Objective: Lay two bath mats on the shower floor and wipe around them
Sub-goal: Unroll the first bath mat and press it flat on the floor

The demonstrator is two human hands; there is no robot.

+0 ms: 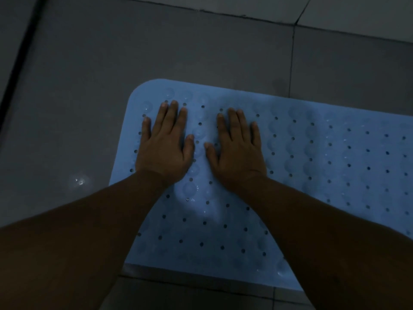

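A light blue bath mat (324, 171) with rows of small holes and round bumps lies flat on the dark grey tiled floor (89, 97). It runs off the right edge of the view. My left hand (164, 144) rests palm down on the mat near its far left corner, fingers spread. My right hand (237, 148) lies palm down beside it, also flat with fingers apart. Neither hand holds anything. Only one mat is in view.
Grey floor tiles with grout lines surround the mat on the left and far side. A dark strip (20, 63) runs along the far left. A small wet glint (80, 181) shows on the tile left of the mat.
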